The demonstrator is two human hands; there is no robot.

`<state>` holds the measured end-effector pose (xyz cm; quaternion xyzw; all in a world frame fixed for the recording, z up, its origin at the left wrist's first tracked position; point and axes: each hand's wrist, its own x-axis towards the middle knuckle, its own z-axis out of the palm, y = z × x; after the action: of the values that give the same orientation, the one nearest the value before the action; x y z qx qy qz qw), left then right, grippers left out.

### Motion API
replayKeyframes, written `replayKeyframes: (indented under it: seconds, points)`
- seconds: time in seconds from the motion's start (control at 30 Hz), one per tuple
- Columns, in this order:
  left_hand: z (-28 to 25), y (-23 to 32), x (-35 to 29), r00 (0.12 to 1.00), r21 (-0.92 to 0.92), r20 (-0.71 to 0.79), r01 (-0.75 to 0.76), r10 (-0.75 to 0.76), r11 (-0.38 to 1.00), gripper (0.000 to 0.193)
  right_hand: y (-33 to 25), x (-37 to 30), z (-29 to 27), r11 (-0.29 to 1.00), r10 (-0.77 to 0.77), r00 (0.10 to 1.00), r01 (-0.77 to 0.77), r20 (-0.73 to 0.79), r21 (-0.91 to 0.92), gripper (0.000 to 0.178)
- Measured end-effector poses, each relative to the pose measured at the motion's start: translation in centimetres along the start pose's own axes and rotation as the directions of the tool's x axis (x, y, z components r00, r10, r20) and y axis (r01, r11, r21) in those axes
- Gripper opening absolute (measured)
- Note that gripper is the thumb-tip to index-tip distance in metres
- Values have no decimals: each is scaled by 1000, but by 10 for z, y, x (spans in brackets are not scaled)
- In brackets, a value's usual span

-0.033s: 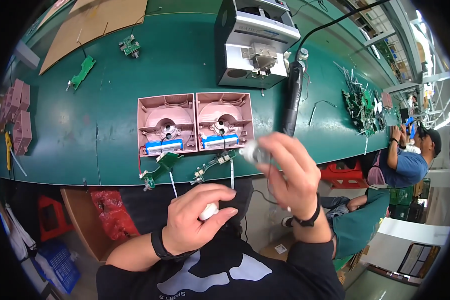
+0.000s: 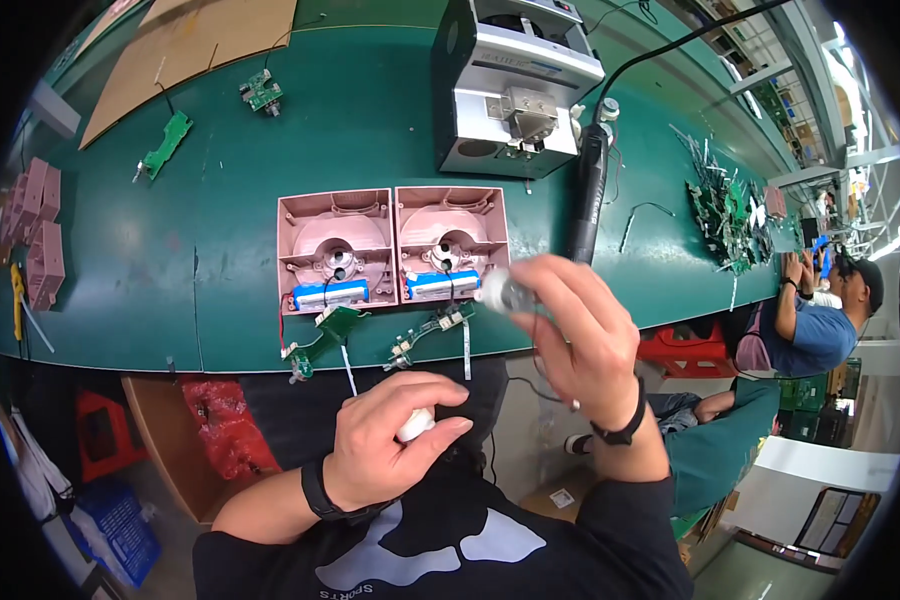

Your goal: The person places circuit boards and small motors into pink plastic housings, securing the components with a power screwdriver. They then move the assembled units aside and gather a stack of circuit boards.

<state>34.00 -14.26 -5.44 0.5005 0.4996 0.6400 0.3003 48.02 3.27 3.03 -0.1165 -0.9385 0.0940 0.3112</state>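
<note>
Fingertips [image 2: 532, 272] of our right hand [image 2: 588, 340] are pinching a whitish, rounded part [image 2: 508, 290], with only the gap that its width is taking up between them. The part is sticking out past the left side of the grip, pointing toward two pink housings [image 2: 478, 215], and it is appearing just beside the near right corner of the right-hand one; whether it is touching there we cannot tell, since it is blurring. Our left hand [image 2: 375, 440] is curling loosely around a small white piece [image 2: 416, 425], which is sitting deep between thumb and fingers while their tips are standing apart; how firmly we are gripping it we cannot tell. Both hands are hovering near the front edge of the green bench [image 2: 240, 240]. Beyond them, the housings are standing side by side, each holding a blue battery [image 2: 330, 294], and green circuit boards [image 2: 342, 321] are lying just in front. A black-handled tool [image 2: 587, 200] is lying beyond our right hand.
</note>
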Motion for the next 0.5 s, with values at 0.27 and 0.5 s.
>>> replayKeyframes:
  seconds: [0.27,0.5]
  points:
    - [-38,-21,-33,960,-72,232,175,-154,982,29,21,36,26,990,-98,963,120,251,-74,37]
    - [-68,-16,-52,891,-226,338,389,-302,893,36,11,44,36,975,-103,950,155,294,-158,38]
